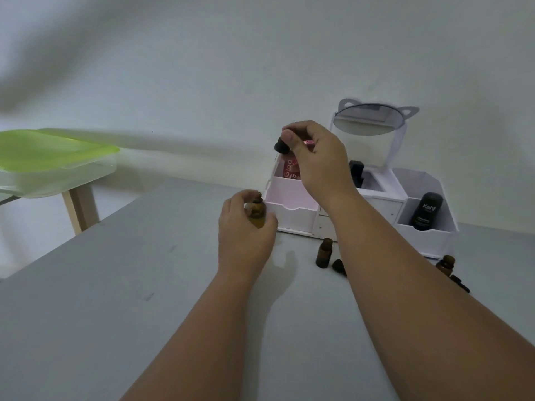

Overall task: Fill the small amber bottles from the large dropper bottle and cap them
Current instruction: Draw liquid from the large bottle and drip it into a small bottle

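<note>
My left hand (246, 230) grips an amber bottle (257, 212) upright just above the grey table (115, 285); its neck is uncapped. My right hand (314, 157) is raised above and to the right of it, pinching a black dropper cap (280, 145) between thumb and fingers. Any glass tube under the cap is hidden by the fingers. A small amber bottle (324, 253) stands uncapped on the table under my right forearm, with a black cap (338, 267) lying beside it. Another small amber bottle (445, 264) and a black cap (460, 282) lie further right.
A white desk organiser (292, 215) with a round mirror (369, 120) stands at the back of the table, holding a black Kahf bottle (427, 211) and a pink packet (291, 169). A clear box with a green lid (52, 151) sits on a wooden stand at the left.
</note>
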